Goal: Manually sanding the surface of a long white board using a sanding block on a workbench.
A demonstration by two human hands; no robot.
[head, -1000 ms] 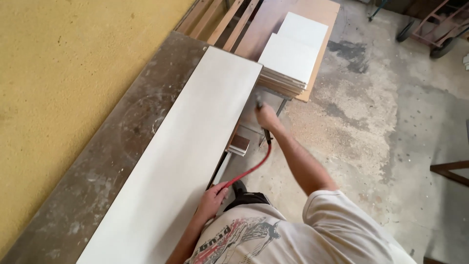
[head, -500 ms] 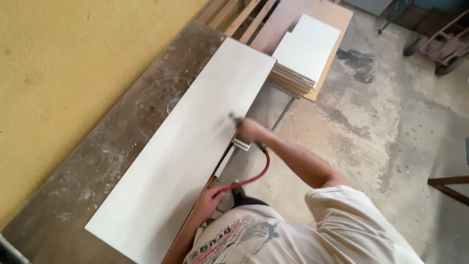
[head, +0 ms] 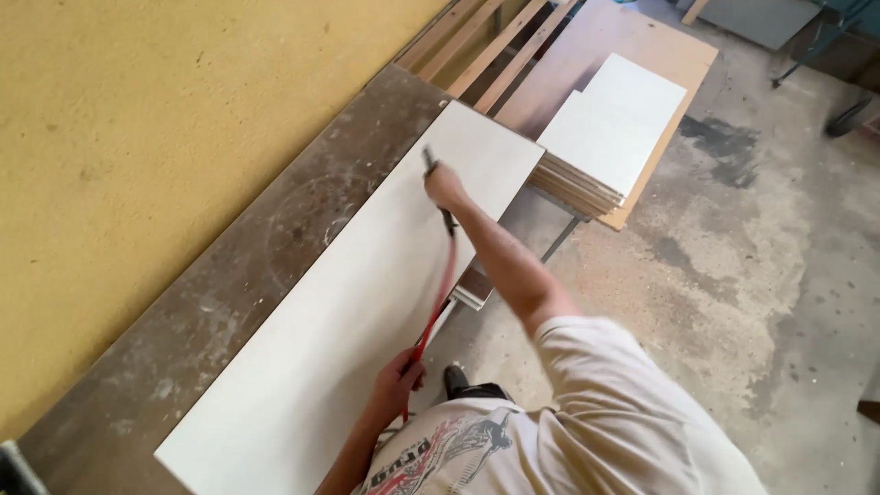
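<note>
A long white board (head: 348, 312) lies on a worn brown workbench (head: 229, 302) along a yellow wall. My right hand (head: 445, 188) is stretched out over the far part of the board and is shut on a small dark air nozzle (head: 428, 159). A red hose (head: 440, 298) runs back from the nozzle along my arm. My left hand (head: 399, 380) grips that hose at the board's near edge, close to my body.
A stack of white panels (head: 605, 137) rests on a brown sheet (head: 632, 55) beyond the bench's end. Wooden slats (head: 495, 46) lean by the wall. Sawdust covers the concrete floor (head: 733, 275) to the right.
My right hand has moved from beside the board's right edge up and over the board toward its far end, carrying the nozzle. The left hand stays on the hose.
</note>
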